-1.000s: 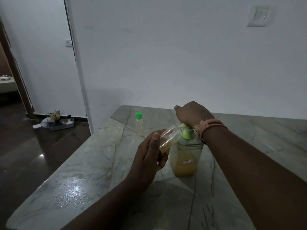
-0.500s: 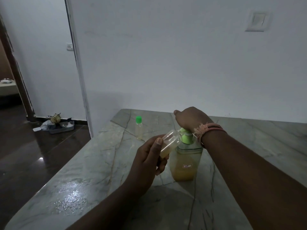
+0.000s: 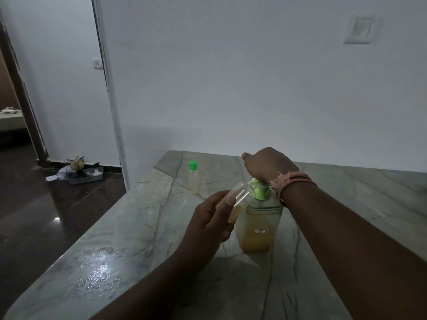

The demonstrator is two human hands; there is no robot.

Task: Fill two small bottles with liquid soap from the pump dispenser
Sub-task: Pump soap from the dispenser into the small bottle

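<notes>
Open bottle: a small clear bottle (image 3: 238,199), tilted, its mouth up against the green pump head at centre frame; pale yellow liquid sits in its lower end.
Left hand: the left hand (image 3: 211,221) is wrapped round the lower part of that bottle, thumb laid along its side.
Pump dispenser: a clear dispenser (image 3: 260,224) stands upright on the stone just right of the left hand, partly filled with amber liquid, a small white label on its front.
Right hand: the right hand (image 3: 268,165) sits on top of the pump, fingers curled down over it; whether they grip or only press, I cannot tell. A pink thread band (image 3: 293,181) circles the wrist.
Capped bottle: 1 small bottle with a green cap (image 3: 193,176) stands upright behind, well apart from both hands.
Surface: grey veined marble table (image 3: 115,250), glossy at lower left.
Beyond: wall switch plate (image 3: 359,28) at upper right; tray of oddments (image 3: 80,173) on the dark floor at left.
</notes>
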